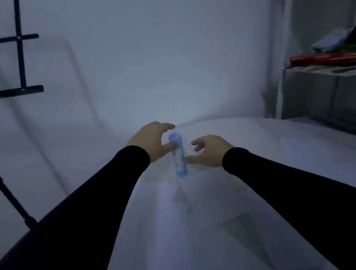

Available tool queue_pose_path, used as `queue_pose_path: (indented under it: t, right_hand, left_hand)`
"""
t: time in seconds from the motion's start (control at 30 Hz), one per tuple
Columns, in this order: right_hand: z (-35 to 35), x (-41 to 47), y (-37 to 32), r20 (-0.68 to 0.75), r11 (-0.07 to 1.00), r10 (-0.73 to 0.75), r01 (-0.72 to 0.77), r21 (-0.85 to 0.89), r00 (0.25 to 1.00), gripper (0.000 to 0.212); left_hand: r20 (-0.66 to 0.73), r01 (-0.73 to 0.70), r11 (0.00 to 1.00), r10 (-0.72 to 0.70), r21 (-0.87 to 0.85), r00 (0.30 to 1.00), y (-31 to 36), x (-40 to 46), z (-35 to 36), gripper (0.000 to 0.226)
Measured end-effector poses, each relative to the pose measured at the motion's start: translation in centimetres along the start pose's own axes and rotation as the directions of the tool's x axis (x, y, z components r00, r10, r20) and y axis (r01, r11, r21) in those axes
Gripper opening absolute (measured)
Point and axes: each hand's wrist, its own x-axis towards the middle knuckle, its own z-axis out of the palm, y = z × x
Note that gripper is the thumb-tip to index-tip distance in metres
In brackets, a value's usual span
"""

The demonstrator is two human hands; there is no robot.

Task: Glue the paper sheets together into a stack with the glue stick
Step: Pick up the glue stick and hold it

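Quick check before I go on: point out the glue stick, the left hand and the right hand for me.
glue stick [179, 155]: head view, on the white label at mid-body.
left hand [152, 142]: head view, on the back of the hand.
right hand [212, 151]: head view, on the back of the hand.
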Motion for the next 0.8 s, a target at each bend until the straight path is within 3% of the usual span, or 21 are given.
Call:
queue_pose_path:
  t: [0.1, 0.2, 0.27, 0.47, 0.8]
  right_hand:
    - [0.8, 1.4, -0.1, 0.047, 0.996, -0.004, 0.000, 0.090, 0.999, 0.070]
    - [1.5, 2.3, -0.3, 0.100, 0.979, -0.086, 0.065, 0.194, 0.991, 0.034]
    - [1.7, 2.6, -0.4, 0.099, 0.963, -0.123, 0.095, 0.254, 0.987, 0.024]
    - [2.0, 1.9, -0.9, 0.074, 0.941, -0.137, 0.107, 0.320, 0.988, 0.028]
    - [-1.3, -4.9, -2.5, -0.071, 0.787, -0.163, 0.173, 0.592, 0.984, 0.010]
  left_hand:
    - [-0.042, -0.056, 0.993, 0.051, -0.102, 0.998, -0.7, 0.6, 0.5, 0.046]
    - [-0.074, -0.105, 0.986, 0.096, -0.133, 0.993, -1.0, 1.0, 1.2, 0.037]
    - [-0.109, -0.122, 0.982, 0.107, -0.142, 0.988, -1.1, 1.3, 1.6, 0.035]
    - [-0.134, -0.094, 0.978, 0.070, -0.186, 0.989, -1.2, 1.0, 1.5, 0.031]
    - [-0.265, -0.080, 0.875, -0.056, -0.477, 0.962, 3.4, -2.8, -2.3, 0.024]
